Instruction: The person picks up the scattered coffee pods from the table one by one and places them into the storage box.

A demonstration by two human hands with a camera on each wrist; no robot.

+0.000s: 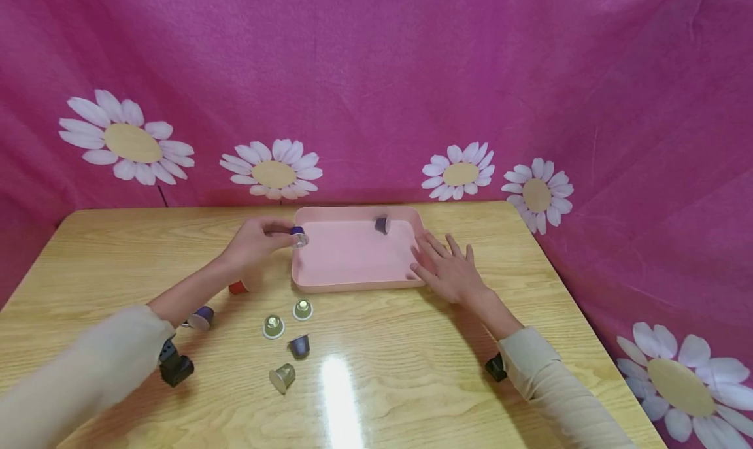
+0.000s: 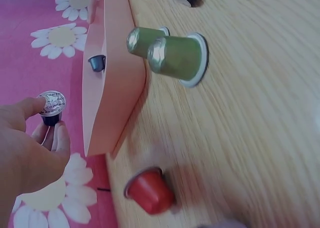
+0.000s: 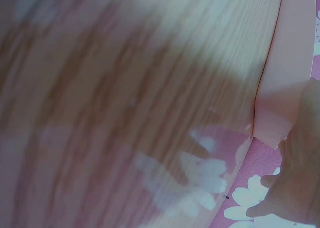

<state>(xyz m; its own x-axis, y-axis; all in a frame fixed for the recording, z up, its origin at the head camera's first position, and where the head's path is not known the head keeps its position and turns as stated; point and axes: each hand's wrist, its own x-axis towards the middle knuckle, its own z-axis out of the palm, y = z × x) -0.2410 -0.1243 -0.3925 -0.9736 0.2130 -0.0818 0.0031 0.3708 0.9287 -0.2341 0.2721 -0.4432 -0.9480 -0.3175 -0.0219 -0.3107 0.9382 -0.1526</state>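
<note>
My left hand (image 1: 254, 243) pinches a dark purple coffee capsule (image 1: 298, 236) between thumb and fingers, over the left edge of a pink tray (image 1: 353, 284). In the left wrist view that capsule (image 2: 51, 107) shows its printed foil lid. Another dark capsule (image 1: 382, 224) lies on its side inside the tray, toward the back right. My right hand (image 1: 450, 272) is at the tray's right side with its fingers spread and nothing held. In the right wrist view, part of the right hand (image 3: 297, 173) shows beside the tray wall.
Left of and in front of the tray lie two green capsules (image 1: 273, 327), a dark grey one (image 1: 299, 346), a beige one (image 1: 283, 378) and a red one (image 2: 150, 190). A purple capsule (image 1: 202, 318) lies near my left forearm. Behind the table hangs a pink flowered cloth (image 1: 365, 89).
</note>
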